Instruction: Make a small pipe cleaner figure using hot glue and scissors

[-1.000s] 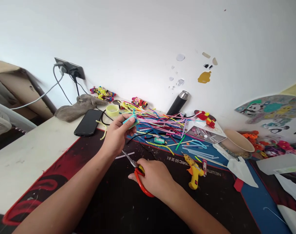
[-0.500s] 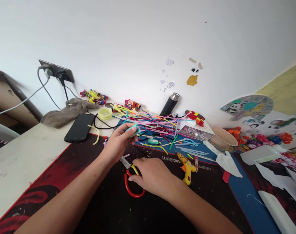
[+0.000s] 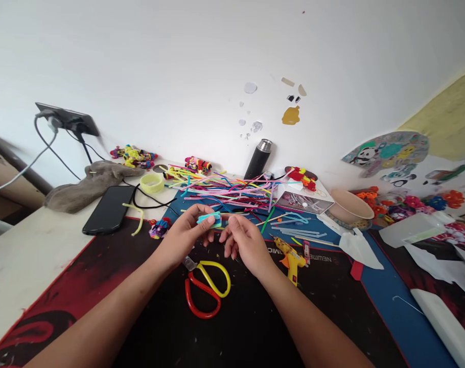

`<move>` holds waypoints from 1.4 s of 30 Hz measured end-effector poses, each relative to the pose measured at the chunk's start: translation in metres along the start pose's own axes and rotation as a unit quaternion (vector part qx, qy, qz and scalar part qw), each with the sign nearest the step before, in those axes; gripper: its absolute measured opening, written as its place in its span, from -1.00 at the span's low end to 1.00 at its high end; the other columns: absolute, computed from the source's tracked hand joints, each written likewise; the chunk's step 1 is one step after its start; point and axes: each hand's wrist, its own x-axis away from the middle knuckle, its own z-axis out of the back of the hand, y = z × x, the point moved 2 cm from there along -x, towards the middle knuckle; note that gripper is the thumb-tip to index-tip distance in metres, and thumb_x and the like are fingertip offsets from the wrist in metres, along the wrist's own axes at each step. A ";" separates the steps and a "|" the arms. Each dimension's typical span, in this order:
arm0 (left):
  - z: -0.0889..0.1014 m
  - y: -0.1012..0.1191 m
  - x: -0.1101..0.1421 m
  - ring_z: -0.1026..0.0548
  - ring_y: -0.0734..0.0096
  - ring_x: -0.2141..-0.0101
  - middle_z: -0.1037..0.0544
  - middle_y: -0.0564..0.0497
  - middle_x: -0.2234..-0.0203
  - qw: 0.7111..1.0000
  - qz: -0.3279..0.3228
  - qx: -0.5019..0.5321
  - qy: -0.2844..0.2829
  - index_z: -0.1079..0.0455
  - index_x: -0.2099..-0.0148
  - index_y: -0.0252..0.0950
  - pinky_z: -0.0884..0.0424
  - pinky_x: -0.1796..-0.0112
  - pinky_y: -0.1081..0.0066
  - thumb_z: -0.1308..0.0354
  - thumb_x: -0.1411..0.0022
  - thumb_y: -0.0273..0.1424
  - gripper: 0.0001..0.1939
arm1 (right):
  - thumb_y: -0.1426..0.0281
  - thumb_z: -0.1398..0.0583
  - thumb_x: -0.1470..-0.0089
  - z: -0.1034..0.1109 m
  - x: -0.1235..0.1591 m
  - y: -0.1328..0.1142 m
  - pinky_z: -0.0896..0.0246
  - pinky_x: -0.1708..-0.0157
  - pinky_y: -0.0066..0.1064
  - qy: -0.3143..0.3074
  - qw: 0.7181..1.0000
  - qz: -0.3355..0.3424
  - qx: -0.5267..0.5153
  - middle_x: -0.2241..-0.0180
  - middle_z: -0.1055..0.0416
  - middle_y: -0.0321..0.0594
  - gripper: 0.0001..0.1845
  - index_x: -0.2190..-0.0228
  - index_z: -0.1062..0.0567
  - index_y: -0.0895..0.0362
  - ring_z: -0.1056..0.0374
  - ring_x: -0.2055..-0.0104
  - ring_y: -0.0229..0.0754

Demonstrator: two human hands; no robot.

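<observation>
My left hand (image 3: 192,227) is closed, thumb over fingers, on a small turquoise fuzzy piece (image 3: 209,220) that looks like folded pipe cleaner. Close to its right end, my right hand (image 3: 248,243) has thumb and forefinger pinched together; whatever lies between them is too small to make out. Below both hands, scissors (image 3: 207,286) with one red and one yellow handle rest on the black mat (image 3: 232,337), blades partly hidden by my left wrist. A yellow glue gun (image 3: 292,258) lies right of my right hand.
Behind the hands spreads a pile of coloured pipe cleaners (image 3: 232,189). A black flask (image 3: 258,159) leans against the wall. To the left are a phone (image 3: 109,209) and a roll of yellow tape (image 3: 152,183). At the right sit a bowl (image 3: 351,207) and white paper (image 3: 361,250).
My right hand has left the scissors' handles and come up beside the turquoise piece. The scissors now lie with handles spread apart. My left hand still holds the piece.
</observation>
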 end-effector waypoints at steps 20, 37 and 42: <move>-0.012 -0.011 0.016 -0.54 0.27 0.27 -0.54 0.01 0.24 0.950 -0.131 -0.278 -0.048 -0.37 -0.10 -0.13 -0.47 0.25 0.34 -0.34 -0.42 -0.24 -0.69 | -0.22 -0.26 -0.22 0.009 -0.002 0.021 0.06 0.80 -0.51 0.105 0.989 -0.010 -0.104 0.73 -0.24 -0.46 -0.39 0.42 -0.46 0.08 -0.10 0.78 -0.34; -0.012 -0.012 0.015 -0.50 0.29 0.40 -0.60 0.01 0.30 0.924 -0.155 -0.349 -0.038 -0.47 -0.06 -0.14 -0.40 0.35 0.37 -0.37 -0.38 -0.17 -0.70 | -0.24 -0.29 -0.18 0.000 -0.002 0.024 0.07 0.74 -0.52 0.072 0.989 -0.016 -0.126 0.70 -0.10 -0.52 -0.37 0.44 -0.40 0.06 -0.01 0.72 -0.38; -0.015 -0.013 0.014 -0.59 0.18 0.31 -0.68 -0.07 0.13 0.923 -0.134 -0.356 -0.064 -0.47 -0.15 -0.12 -0.46 0.29 0.32 -0.41 -0.33 -0.17 -0.59 | -0.25 -0.33 -0.13 0.001 -0.002 0.024 0.08 0.71 -0.51 0.081 0.987 -0.022 -0.134 0.64 -0.07 -0.51 -0.38 0.41 -0.42 0.05 -0.05 0.67 -0.36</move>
